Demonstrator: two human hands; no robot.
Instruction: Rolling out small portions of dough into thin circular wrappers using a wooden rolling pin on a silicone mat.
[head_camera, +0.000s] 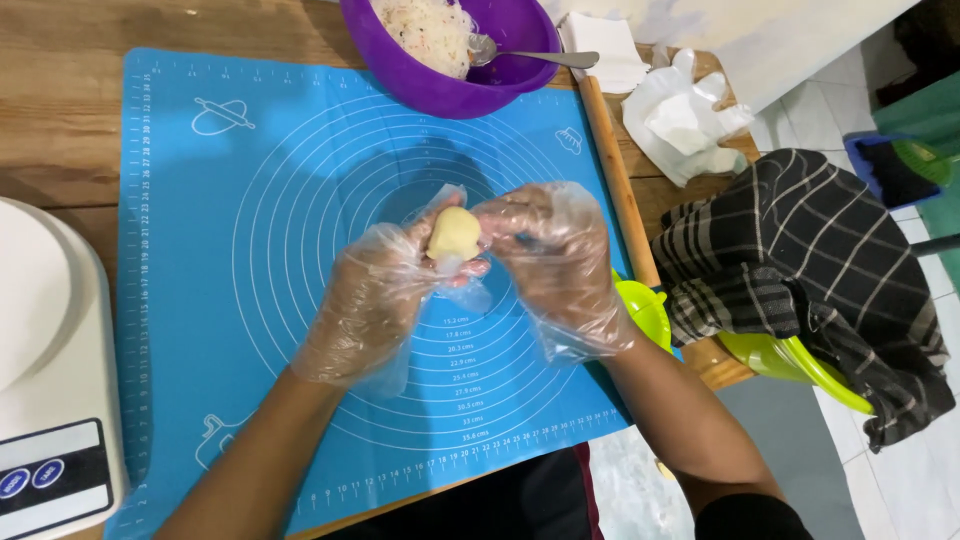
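Home kitchen: blue baking mat, purple mixing bowl, white kitchen scale.

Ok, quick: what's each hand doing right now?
Left hand: gloved, closed around the pale dough ball, holding it above the blue mat.
Right hand: gloved, fingertips touching the dough ball.

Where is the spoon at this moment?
In the head view the spoon lies in the purple bowl at the top edge of the blue mat, its handle sticking out over the bowl's right rim, beyond both hands.
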